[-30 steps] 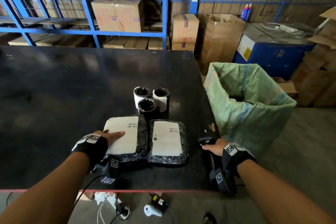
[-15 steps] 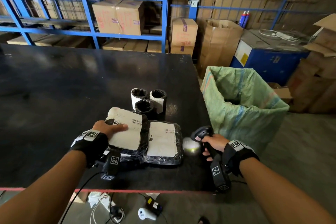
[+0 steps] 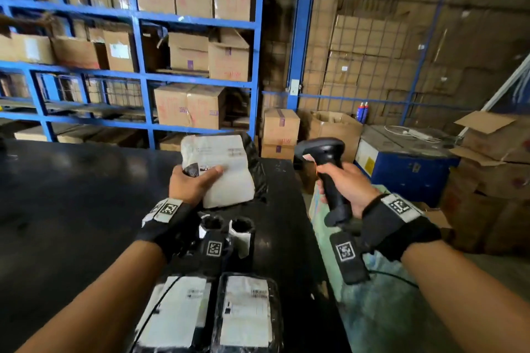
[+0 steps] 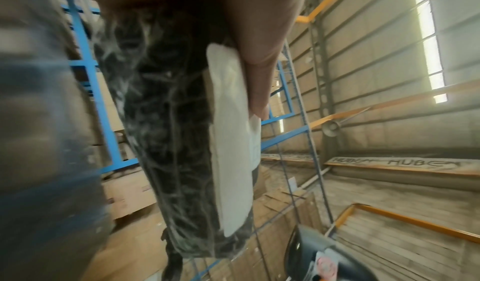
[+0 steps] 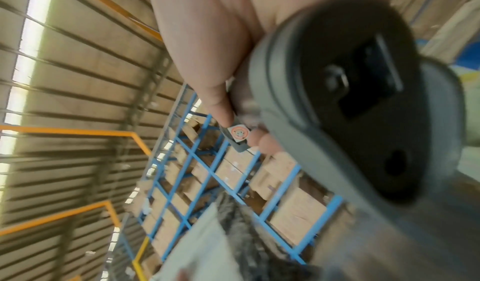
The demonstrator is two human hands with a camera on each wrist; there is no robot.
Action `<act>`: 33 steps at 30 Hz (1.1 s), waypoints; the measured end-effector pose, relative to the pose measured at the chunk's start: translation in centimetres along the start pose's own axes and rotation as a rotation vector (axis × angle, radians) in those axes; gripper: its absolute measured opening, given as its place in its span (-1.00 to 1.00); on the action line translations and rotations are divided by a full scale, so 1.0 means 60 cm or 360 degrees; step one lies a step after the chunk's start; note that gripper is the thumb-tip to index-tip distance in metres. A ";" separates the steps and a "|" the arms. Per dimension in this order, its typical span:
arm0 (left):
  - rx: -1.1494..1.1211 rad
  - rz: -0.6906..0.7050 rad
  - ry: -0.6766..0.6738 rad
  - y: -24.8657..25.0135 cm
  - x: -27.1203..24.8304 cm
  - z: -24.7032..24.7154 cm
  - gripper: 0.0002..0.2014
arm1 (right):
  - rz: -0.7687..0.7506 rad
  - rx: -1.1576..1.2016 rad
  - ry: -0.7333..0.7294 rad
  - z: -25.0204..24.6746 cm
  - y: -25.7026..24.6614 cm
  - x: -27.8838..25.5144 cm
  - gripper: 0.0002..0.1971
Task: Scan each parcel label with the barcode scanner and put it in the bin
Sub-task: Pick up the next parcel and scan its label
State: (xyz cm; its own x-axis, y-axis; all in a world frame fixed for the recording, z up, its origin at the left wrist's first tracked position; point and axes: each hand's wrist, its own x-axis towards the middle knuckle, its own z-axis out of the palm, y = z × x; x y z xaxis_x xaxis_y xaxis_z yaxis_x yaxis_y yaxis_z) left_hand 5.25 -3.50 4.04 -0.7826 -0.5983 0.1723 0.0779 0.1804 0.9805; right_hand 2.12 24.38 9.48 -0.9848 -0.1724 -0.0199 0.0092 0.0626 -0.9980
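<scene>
Parcel (image 3: 220,169): your left hand (image 3: 190,185) grips its near corner, raised above the table (image 3: 71,209), label tilted toward you for reading.
Scanner (image 3: 327,169): your right hand (image 3: 345,189) clenches the handle, head just beside the parcel, aimed leftward at its label.
Bin (image 3: 370,295): off the table's right edge, awaiting drop.

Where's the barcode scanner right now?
In the head view the barcode scanner is held up in the right hand, right of the parcel the left hand holds.

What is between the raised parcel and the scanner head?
Nothing: in the head view only open air separates the parcel in the left hand from the scanner in the right hand.
</scene>
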 end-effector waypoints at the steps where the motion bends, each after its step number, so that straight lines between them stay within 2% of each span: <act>1: -0.0053 0.0049 0.0019 0.026 0.006 0.006 -0.56 | -0.0041 0.0006 -0.0018 0.005 -0.036 -0.004 -0.84; 3: -0.0151 0.0132 0.0020 0.072 0.016 0.022 -0.58 | -0.0136 -0.0029 -0.0050 0.011 -0.099 -0.012 -0.86; 7: -0.0207 0.0205 0.0058 0.116 0.052 0.045 -0.29 | -0.0325 -0.0135 -0.0085 0.018 -0.183 -0.021 -0.84; 10: -0.0174 0.0207 0.0053 0.131 0.067 0.060 -0.20 | -0.0360 -0.0204 -0.0108 0.021 -0.215 -0.028 -0.86; 17: -0.0100 0.0287 0.0051 0.134 0.065 0.085 -0.21 | -0.0316 -0.0311 -0.0136 0.023 -0.230 -0.032 -0.89; 21: -0.0102 0.0263 0.0057 0.130 0.067 0.090 -0.24 | -0.0261 -0.0315 -0.0166 0.023 -0.221 -0.028 -0.89; 26: -0.0045 0.0219 0.0022 0.128 0.065 0.089 -0.16 | -0.0223 -0.0309 -0.0172 0.024 -0.214 -0.026 -0.90; 33: -0.0061 0.0195 0.0007 0.126 0.063 0.088 -0.18 | -0.0238 -0.0358 -0.0150 0.023 -0.208 -0.025 -0.90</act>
State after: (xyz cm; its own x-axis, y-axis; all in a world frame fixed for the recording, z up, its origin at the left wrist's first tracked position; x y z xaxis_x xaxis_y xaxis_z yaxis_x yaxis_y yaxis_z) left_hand -0.37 -0.29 11.63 -0.7629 -0.5771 0.2916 0.1967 0.2225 0.9549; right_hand 3.70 22.53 21.86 -0.9518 -0.2859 0.1109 -0.1843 0.2444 -0.9520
